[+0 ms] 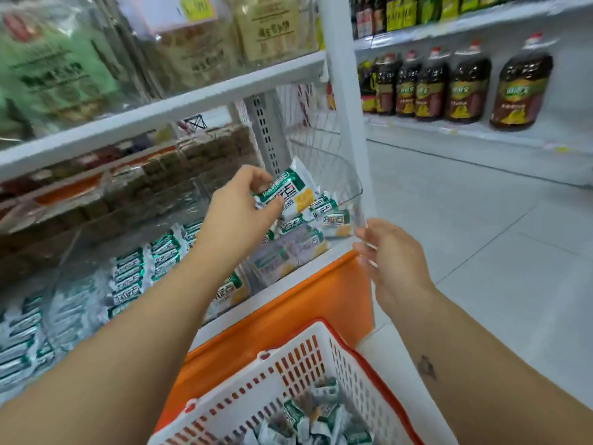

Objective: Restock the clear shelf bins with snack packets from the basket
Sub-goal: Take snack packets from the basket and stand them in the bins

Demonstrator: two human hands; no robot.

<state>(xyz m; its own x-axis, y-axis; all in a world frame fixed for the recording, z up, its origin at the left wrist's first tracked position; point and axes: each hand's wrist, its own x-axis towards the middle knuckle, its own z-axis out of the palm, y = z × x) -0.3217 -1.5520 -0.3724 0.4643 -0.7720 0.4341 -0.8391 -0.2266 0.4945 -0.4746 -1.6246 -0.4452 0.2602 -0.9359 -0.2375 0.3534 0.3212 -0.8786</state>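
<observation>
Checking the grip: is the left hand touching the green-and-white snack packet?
Touching. Head view: the left hand pinches the snack packet, thumb and fingers closed on its end.

Shelf lettering: all blurred, none legible.
The packet [290, 191] near centre carries large dark characters in a green frame, too blurred to read; packets in the bin [348, 175] show the same print. A yellow tag [196, 8] at 12 o'clock bears smeared digits. Bags [266, 30] at 11 o'clock and bottles [519, 88] at 2 o'clock have labels too soft to read.
</observation>
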